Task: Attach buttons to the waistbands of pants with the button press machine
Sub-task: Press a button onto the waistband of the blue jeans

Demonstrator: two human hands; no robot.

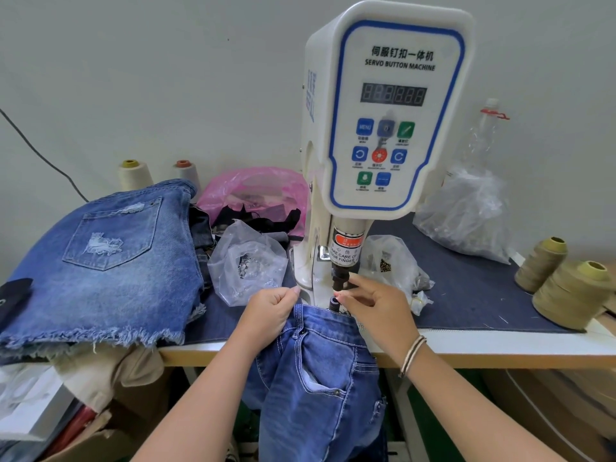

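From the head view, one pair of blue denim jeans (320, 371) hangs lengthwise off the table's (466, 353) front edge, waistband up against the lower die of the white plastic button machine (383, 128). The left hand (271, 310) pinches the waistband with curled fingers; the right hand (376, 306) pinches near the die, but what it holds is unclear. Nearby lie folded frayed shorts (110, 261), four thread cones and four crinkled plastic bags.
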